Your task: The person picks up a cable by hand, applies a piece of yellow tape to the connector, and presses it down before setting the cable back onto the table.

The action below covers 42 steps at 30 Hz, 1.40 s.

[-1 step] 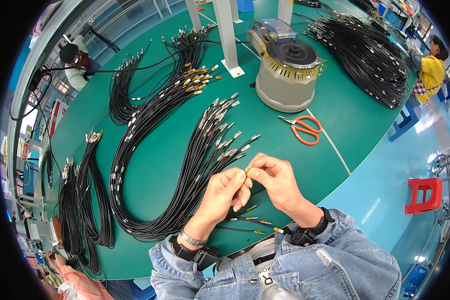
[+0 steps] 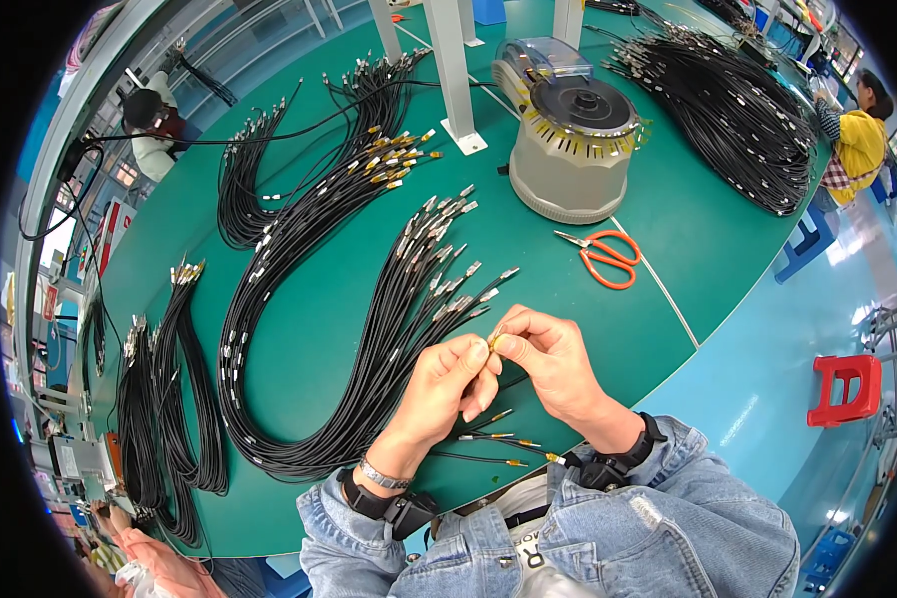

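My left hand (image 2: 452, 381) and my right hand (image 2: 551, 364) meet fingertip to fingertip above the table's near part. Both are closed in a pinch around a small yellow label (image 2: 495, 341), mostly covered by the thumbs and fingers. Whether a cable end lies inside it is hidden. Under my hands several black cables with yellow-tagged ends (image 2: 513, 440) point to the right. A thick bundle of black cables (image 2: 369, 384) curves beside my left hand, its white-tagged metal ends (image 2: 453, 259) fanned out beyond my hands.
Orange-handled scissors (image 2: 610, 259) lie past my right hand. Behind them stands a round grey dispenser (image 2: 573, 169) with yellow strips around its disc. More cable bundles (image 2: 728, 120) lie far right and left. A metal post (image 2: 453, 80) rises from the green table. A red stool (image 2: 843, 391) stands right; other people sit around.
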{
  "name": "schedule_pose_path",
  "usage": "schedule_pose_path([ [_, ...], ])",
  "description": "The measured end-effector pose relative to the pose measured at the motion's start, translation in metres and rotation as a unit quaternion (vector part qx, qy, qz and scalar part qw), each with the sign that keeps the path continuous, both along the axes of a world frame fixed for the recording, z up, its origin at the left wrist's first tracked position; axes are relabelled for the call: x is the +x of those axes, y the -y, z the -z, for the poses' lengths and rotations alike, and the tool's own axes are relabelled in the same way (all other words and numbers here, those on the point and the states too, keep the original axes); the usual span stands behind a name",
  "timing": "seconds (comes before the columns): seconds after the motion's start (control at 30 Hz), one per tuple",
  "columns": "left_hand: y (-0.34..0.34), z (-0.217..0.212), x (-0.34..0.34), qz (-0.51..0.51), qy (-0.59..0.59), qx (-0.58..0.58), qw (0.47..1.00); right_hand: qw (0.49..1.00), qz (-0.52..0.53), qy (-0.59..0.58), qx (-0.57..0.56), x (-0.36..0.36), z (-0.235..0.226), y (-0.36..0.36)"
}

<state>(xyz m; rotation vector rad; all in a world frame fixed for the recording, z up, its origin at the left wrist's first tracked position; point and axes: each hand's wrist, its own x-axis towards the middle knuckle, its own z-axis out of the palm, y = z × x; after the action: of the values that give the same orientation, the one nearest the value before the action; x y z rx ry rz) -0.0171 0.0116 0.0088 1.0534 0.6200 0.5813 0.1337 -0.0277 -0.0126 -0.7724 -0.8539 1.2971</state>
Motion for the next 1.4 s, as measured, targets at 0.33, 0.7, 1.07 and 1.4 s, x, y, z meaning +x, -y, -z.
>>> schedule_pose_path([
  [0.33, -0.006, 0.002, -0.002, 0.036, 0.029, -0.043, 0.998, 1.0, 0.017, -0.012, -0.018, 0.002, -0.011, -0.002],
  [0.7, 0.002, -0.008, 0.009, -0.055, -0.036, 0.01, 0.998, 1.0, 0.008, 0.016, 0.006, 0.004, -0.005, -0.003],
  [1.07, -0.001, -0.004, 0.004, -0.022, -0.048, 0.003, 0.999, 1.0, -0.012, -0.016, 0.001, 0.008, -0.003, 0.0],
  [1.4, 0.0, 0.021, 0.015, -0.079, -0.235, 0.565, 0.787, 0.95, 0.178, 0.257, 0.004, 0.118, -0.052, -0.038],
])
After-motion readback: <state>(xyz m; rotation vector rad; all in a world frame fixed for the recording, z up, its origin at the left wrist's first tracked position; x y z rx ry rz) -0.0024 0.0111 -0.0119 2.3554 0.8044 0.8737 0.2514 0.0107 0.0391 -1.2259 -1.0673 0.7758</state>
